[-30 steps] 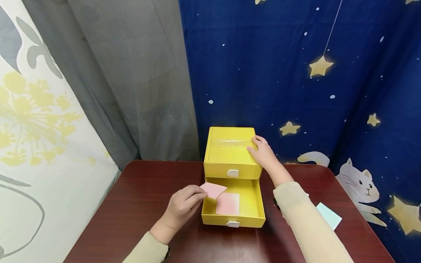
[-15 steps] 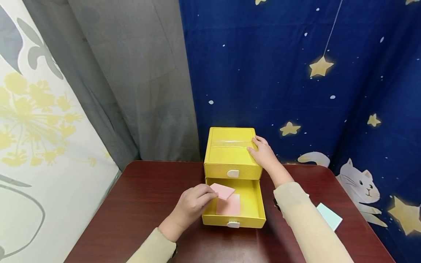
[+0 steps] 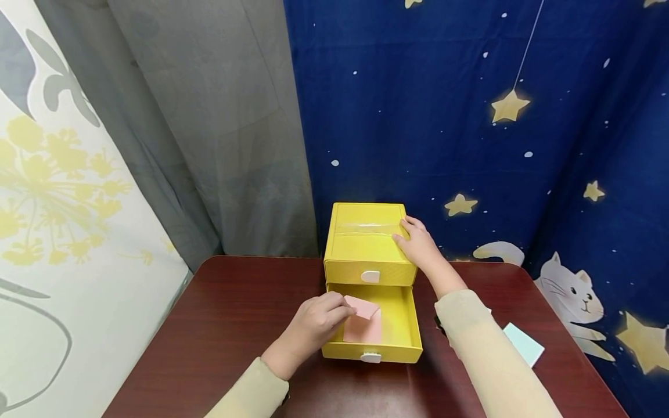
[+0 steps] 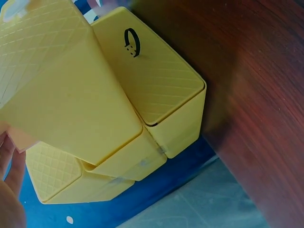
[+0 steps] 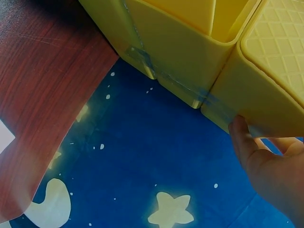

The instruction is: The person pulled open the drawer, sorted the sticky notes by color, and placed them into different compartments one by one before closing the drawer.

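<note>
One pink paper pad, pinched in left hand's fingers over drawer. Right hand: fingers apart, on yellow box. Pad looks light, bendy; hold by edge.

A long, plain cream sleeve ends just behind the left hand, leaving the wrist bare; a matching sleeve lies behind the right hand. Beside each wrist, a small black piece peeks from the cuff, mostly hidden.

Lower pink note partly covered; left hand cropped, left wrist view.
</note>
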Tool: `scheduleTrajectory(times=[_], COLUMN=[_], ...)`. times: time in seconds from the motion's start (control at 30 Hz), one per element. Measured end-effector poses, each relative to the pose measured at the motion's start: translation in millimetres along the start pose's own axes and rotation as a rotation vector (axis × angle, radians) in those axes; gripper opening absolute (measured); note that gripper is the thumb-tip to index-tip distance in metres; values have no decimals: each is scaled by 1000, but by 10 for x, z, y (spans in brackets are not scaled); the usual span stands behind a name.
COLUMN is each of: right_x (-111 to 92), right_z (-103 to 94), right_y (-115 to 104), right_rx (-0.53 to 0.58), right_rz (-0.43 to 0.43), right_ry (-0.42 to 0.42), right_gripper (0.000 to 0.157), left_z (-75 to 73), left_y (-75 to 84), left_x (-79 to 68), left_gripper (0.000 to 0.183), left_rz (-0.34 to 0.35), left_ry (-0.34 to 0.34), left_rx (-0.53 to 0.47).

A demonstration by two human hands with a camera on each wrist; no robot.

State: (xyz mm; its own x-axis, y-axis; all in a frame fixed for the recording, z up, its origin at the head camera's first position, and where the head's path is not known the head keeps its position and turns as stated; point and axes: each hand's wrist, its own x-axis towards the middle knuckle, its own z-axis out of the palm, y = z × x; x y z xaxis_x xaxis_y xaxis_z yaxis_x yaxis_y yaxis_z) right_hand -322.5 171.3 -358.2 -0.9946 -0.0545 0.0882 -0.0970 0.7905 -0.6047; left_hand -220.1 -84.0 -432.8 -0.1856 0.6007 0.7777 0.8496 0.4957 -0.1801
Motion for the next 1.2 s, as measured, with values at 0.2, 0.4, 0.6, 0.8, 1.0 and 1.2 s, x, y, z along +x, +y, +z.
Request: scheduleTrajectory(times=[0.2, 0.4, 0.6, 0.8, 1.0, 1.2], right_x=[-2, 7, 12, 2, 7, 9], right_z=[-1, 4, -1, -7, 6, 7], right_y=[1, -5, 0, 2, 9, 15], right_rx=[-13, -13, -12, -2, 2, 8], right_rz=[-9, -2, -5, -8, -10, -8], right_ry=[4, -1, 2, 1, 6, 8], right_gripper=[59, 59, 59, 59, 59, 59], left_z=[25, 50, 57, 75, 89, 106], left_y=[19, 30, 36, 25, 36, 36], left_x=[3, 17, 39, 63, 103, 111], left_gripper=[9, 8, 8, 12, 17, 15], left_rz=[-13, -13, -19, -32, -90, -114], left_ry=[-56, -96, -150, -193, -277, -346], left_rx=[-10, 12, 26, 42, 32, 9])
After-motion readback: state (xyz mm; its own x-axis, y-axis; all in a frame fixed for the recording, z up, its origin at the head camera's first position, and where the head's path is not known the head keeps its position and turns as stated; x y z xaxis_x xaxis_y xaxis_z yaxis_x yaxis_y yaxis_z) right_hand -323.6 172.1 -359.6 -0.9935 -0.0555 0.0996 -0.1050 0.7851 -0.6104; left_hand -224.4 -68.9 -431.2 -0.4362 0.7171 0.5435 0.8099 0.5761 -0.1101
